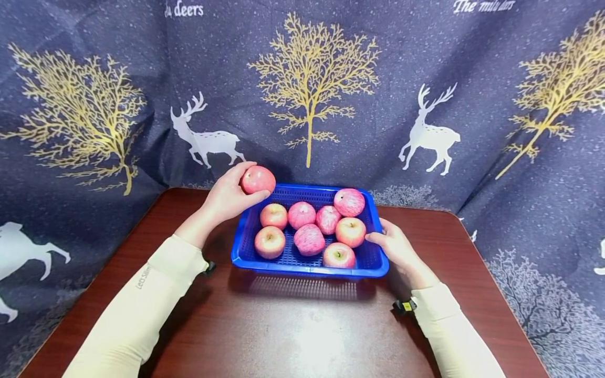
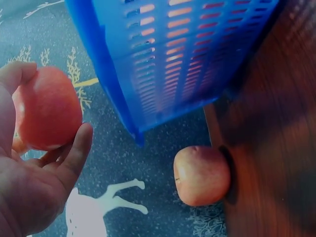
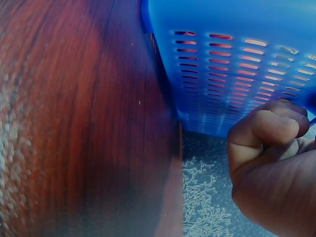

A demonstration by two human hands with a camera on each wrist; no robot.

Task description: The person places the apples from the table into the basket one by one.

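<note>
A red apple [image 1: 258, 179] is held by my left hand [image 1: 229, 195] over the back left corner of a blue plastic basket [image 1: 309, 271]. In the left wrist view, fingers and thumb wrap round this held apple [image 2: 49, 108], apart from the basket wall. My right hand [image 1: 398, 247] grips the basket's right rim, thumb on top; the right wrist view has its fingers [image 3: 269, 128] curled by the slotted wall. Several red and yellowish apples [image 1: 309, 240] lie inside the basket, one [image 1: 349, 202] leaning high in the back right corner.
Another apple [image 2: 202, 175] sits on the brown table [image 2: 276, 173] left of the basket, hidden in the head view behind my left arm. A dark blue cloth [image 1: 217, 68] printed with deer and trees hangs behind and beside the table.
</note>
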